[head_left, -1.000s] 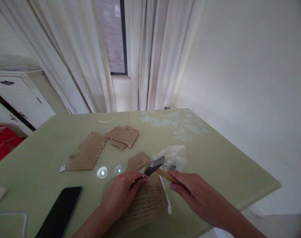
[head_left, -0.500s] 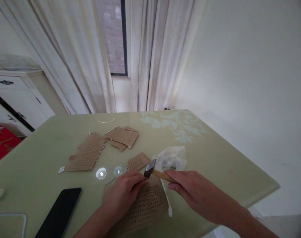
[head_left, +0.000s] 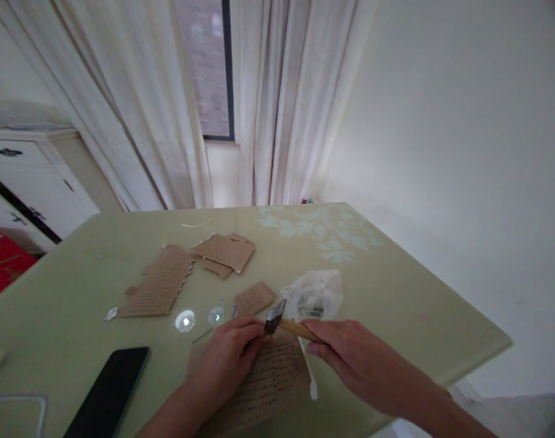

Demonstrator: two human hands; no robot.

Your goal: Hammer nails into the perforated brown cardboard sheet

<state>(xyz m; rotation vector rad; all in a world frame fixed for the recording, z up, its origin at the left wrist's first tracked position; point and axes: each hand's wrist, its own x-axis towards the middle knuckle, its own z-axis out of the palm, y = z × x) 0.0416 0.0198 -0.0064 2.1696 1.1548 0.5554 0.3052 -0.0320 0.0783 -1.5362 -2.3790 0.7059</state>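
On the table [head_left: 396, 298], I have the near cardboard sheet [head_left: 277, 380] beneath my left hand [head_left: 232, 350]; the hammer [head_left: 274, 317] reaches from beside it rightward into my right hand [head_left: 357, 359]. Phone [head_left: 108, 389]: left of the sheet. Behind the sheet: second cardboard piece [head_left: 255, 297], centre; plastic bag [head_left: 316, 289], right; remaining cardboard pieces [head_left: 161, 286], farther left. Beyond the table: curtains [head_left: 296, 109] beside a window [head_left: 209, 73].

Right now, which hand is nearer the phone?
Left. The left hand is to the right of the phone; the right hand, gripping the hammer, is farther right, beyond the left one.
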